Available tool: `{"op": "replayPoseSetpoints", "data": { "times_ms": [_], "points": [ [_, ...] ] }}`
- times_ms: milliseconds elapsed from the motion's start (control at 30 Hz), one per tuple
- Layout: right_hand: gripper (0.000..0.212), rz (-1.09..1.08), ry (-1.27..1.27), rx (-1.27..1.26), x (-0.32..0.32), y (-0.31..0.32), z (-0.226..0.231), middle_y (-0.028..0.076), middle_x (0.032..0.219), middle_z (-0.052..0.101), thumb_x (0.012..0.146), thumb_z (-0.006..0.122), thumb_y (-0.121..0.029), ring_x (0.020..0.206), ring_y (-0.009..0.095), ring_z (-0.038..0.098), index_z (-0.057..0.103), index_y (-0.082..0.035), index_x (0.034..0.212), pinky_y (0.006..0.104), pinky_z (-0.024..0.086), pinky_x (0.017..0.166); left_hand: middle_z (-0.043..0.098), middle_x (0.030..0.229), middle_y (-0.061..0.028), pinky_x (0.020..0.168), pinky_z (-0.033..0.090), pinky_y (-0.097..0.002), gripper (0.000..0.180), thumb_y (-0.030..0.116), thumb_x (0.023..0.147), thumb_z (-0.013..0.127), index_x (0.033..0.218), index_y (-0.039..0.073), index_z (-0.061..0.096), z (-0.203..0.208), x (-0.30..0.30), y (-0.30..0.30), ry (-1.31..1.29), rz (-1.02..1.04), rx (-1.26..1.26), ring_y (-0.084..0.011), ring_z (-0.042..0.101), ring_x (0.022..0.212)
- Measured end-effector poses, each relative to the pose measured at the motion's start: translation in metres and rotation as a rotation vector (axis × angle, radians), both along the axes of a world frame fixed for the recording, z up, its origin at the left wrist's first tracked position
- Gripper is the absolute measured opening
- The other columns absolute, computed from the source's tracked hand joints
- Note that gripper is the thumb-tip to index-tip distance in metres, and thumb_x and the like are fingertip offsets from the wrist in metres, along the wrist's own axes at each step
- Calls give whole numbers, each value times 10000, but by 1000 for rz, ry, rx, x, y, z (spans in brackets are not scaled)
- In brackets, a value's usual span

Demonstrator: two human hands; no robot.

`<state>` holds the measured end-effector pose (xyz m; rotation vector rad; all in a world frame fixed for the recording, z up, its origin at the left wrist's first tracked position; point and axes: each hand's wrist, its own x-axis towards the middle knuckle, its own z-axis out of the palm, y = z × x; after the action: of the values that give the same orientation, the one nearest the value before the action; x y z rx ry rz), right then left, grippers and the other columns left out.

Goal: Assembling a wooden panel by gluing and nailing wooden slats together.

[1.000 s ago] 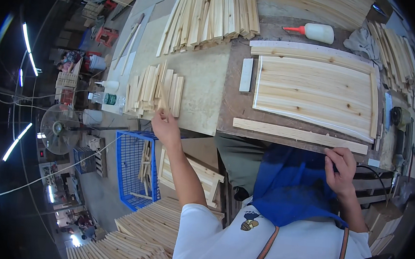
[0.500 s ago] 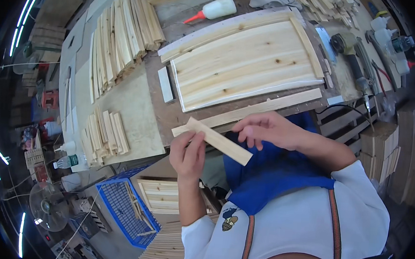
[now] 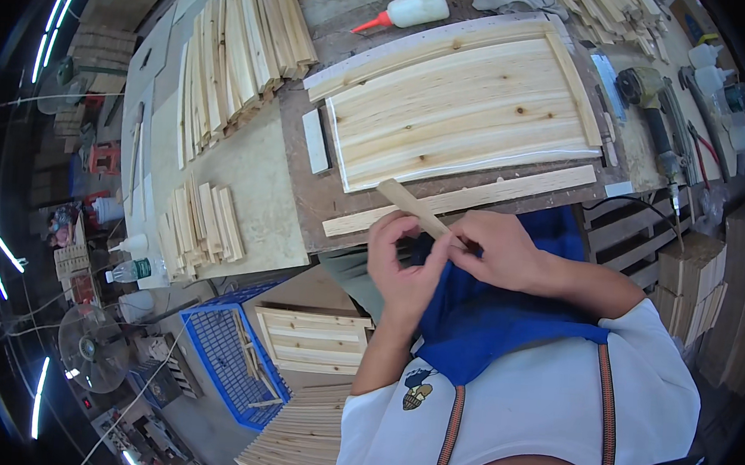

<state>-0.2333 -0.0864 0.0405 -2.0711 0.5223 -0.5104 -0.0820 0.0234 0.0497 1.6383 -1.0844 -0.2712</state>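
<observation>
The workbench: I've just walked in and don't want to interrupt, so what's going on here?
The person's left hand and right hand are both on a short wooden strip, holding it up at a slant. Beyond them a wooden panel lies flat, with strips along its far and right edges and a white line along its left and near edges. A long strip lies loose in front of it, and a pile of short strips sits off to the left.

Caged fan (image 3: 92, 347), red stool (image 3: 104, 160) — clear bottle (image 3: 130, 271)
</observation>
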Motion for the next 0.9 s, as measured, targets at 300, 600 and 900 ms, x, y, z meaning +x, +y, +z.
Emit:
{"op": "replayPoseSetpoints", "data": {
  "times_ms": [300,600,900],
  "points": [
    [386,76,-103,-242,-3,4,10,79,806,625,909,816,-298,725,271,669,687,-64,1188,403,554,618,679,1020,-74,792,549,-281,325,-37,872,802,1168,19,681,9,35,-18,148,174,62,-135,647,878],
    [322,148,-95,-285,-29,-3,-1,56,807,653,867,851,-259,679,243,664,729,-74,1101,358,552,588,714,1040,-127,785,544,-358,208,126,904,768,1076,9,772,1,131,-68,-452,291,274,-251,648,824],
    [258,95,-66,-237,-43,-8,-5,64,785,663,855,852,-219,664,250,666,740,-74,1037,366,548,567,727,1136,-177,999,530,-451,225,160,899,763,1078,26,786,-15,142,-99,-394,333,419,-363,673,1108]
  ]
}}
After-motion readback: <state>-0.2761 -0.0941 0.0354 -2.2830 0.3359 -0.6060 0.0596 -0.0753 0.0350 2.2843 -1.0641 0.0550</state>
